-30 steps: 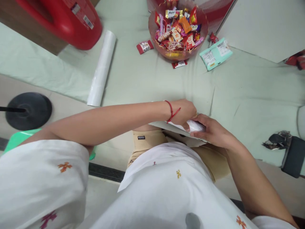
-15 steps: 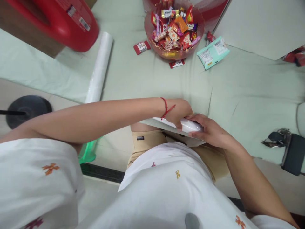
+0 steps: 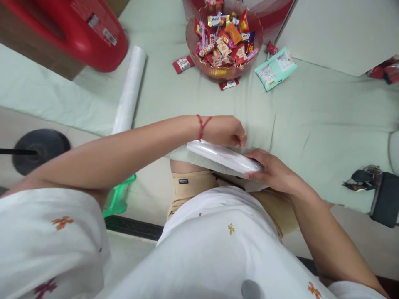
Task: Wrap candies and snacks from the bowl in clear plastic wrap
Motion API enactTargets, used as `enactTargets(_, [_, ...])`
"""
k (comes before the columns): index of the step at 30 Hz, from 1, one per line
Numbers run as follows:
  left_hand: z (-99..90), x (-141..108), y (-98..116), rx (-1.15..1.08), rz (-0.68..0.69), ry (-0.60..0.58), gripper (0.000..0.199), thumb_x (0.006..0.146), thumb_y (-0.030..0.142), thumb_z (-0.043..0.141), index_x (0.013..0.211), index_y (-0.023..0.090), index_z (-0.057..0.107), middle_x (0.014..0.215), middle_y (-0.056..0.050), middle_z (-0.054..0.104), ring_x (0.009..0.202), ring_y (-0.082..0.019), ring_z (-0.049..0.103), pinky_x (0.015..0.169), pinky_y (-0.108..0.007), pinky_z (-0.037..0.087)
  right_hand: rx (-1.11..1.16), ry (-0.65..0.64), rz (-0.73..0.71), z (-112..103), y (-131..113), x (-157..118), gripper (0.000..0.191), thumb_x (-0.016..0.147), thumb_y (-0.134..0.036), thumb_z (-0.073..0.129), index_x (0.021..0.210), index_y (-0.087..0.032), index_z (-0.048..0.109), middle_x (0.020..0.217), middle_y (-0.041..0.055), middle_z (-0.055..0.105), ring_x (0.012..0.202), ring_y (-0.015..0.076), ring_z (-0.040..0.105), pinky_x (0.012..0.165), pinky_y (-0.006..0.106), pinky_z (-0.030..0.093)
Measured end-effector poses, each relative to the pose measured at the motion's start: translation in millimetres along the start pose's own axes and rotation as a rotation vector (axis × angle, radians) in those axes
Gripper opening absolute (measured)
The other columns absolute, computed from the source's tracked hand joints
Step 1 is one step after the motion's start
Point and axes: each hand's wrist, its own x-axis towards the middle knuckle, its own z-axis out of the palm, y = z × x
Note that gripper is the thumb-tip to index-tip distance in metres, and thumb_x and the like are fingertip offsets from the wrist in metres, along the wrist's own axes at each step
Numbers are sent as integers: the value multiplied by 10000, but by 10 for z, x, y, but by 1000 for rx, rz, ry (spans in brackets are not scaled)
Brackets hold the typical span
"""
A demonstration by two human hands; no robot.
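Note:
A shiny whitish roll of plastic film (image 3: 222,156) lies slantwise at the front edge of the table, over my lap. My right hand (image 3: 271,168) grips its right end, thumb on the near side and fingers on the far side. My left hand (image 3: 229,129), with a red string bracelet at the wrist, is just beyond the roll. Its fingers are curled closed, and anything between them is too small to make out. A second, longer white roll (image 3: 131,89) rests on the table to the left, its near end hidden behind my left forearm.
On the pale green table cover (image 3: 174,97) stands a glass bowl (image 3: 195,56) of wrapped sweets, with loose sweets and a mint-green packet (image 3: 276,68) beside it. A red jug (image 3: 109,54) is at back left. Keys (image 3: 363,178) and a black phone-like object (image 3: 386,201) lie right.
My left hand has lifted off the roll and moved slightly away from me and left, its fingers now curled. More of the roll shows. My right hand keeps its grip.

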Motion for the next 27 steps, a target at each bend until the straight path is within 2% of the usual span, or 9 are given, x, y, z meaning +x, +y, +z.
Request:
enactTargets(2, [43, -163, -1, 15, 47, 146, 220, 892, 190, 602, 998, 212, 794, 979, -19, 763, 853, -139, 673, 795, -221, 468, 3, -3, -1, -1, 4, 0, 451, 835, -416, 747, 1238, -232, 663, 1173, 83, 646, 1051, 286, 628, 890, 416, 513])
enactTargets(5, [206, -419, -10, 45, 109, 264, 182, 902, 235, 657, 1029, 196, 782, 1030, -60, 721, 951, -179, 657, 859, -258, 482, 15, -8, 1, 2, 28, 4, 456, 836, -422, 742, 1241, -229, 660, 1157, 81, 645, 1041, 280, 624, 876, 407, 507])
enactTargets(9, [411, -614, -86, 83, 2, 331, 350, 849, 346, 760, 1163, 193, 739, 1085, -90, 661, 1033, -235, 606, 898, -315, 473, 48, -8, -1, 5, 48, 7, 452, 826, -421, 747, 1225, -229, 654, 1168, 81, 644, 1060, 284, 619, 874, 405, 503])
enactTargets(12, [391, -589, -158, 59, -80, 250, 377, 809, 400, 780, 1117, 189, 728, 1016, -62, 619, 948, -215, 597, 812, -288, 452, 66, -20, 24, -3, 29, 2, 456, 820, -428, 748, 1222, -235, 654, 1174, 80, 641, 1063, 286, 617, 867, 406, 503])
enactTargets(17, [162, -369, -246, -131, -75, 9, 373, 703, 431, 821, 955, 190, 689, 924, -9, 622, 803, -158, 576, 719, -251, 429, 71, -39, 40, -24, 9, 2, 460, 819, -436, 751, 1222, -236, 658, 1171, 78, 636, 1047, 281, 616, 862, 405, 504])
enactTargets(21, [74, -238, -334, -271, -105, -106, 397, 662, 443, 839, 922, 194, 671, 810, 13, 636, 747, -154, 578, 671, -250, 438, 69, -43, 26, -25, 28, 7, 468, 822, -435, 754, 1234, -234, 657, 1182, 83, 629, 1064, 283, 607, 881, 409, 503])
enactTargets(24, [73, -240, -381, -361, -110, -125, 359, 696, 440, 820, 920, 190, 694, 757, 13, 647, 690, -145, 581, 636, -249, 447, 74, -50, 34, -26, 35, 10, 484, 821, -435, 756, 1247, -229, 654, 1198, 87, 624, 1072, 284, 605, 891, 410, 501])
enactTargets(27, [104, -330, -343, -386, -103, -30, 278, 808, 422, 736, 944, 180, 742, 790, -9, 694, 713, -139, 627, 667, -240, 475, 69, -44, 27, -26, 37, 10, 484, 821, -441, 758, 1246, -233, 653, 1203, 85, 627, 1085, 287, 603, 893, 409, 501])
